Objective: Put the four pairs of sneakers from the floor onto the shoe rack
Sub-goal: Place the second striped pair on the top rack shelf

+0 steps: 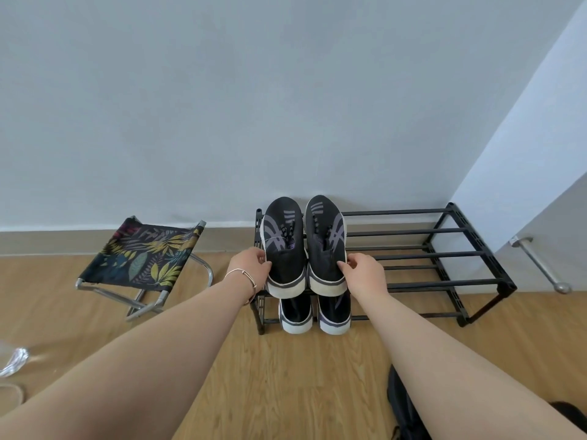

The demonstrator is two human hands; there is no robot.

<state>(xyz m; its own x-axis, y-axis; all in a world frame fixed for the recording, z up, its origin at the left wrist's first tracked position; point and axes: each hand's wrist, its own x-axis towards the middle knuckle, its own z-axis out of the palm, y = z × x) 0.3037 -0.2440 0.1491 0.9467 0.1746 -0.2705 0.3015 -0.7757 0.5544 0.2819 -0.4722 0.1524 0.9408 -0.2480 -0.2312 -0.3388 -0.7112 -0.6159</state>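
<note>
A black metal shoe rack (444, 285) with two tiers stands against the wall. On the left end of its top tier sits a pair of black sneakers with grey stripes and white soles, toes to the wall: the left sneaker (283, 246) and the right sneaker (325, 246). My left hand (251, 268) grips the left sneaker's outer side near the heel. My right hand (365, 273) grips the right sneaker's outer side. A second similar pair (314, 314) rests on the lower tier directly beneath, only its heels showing.
A folding stool (149, 258) with a leaf-print seat stands left of the rack. A dark shoe or bag (403, 404) lies on the wooden floor at the bottom right, partly hidden by my right arm. Clear plastic (14, 360) lies at the far left. A metal rail (540, 265) juts from the right wall.
</note>
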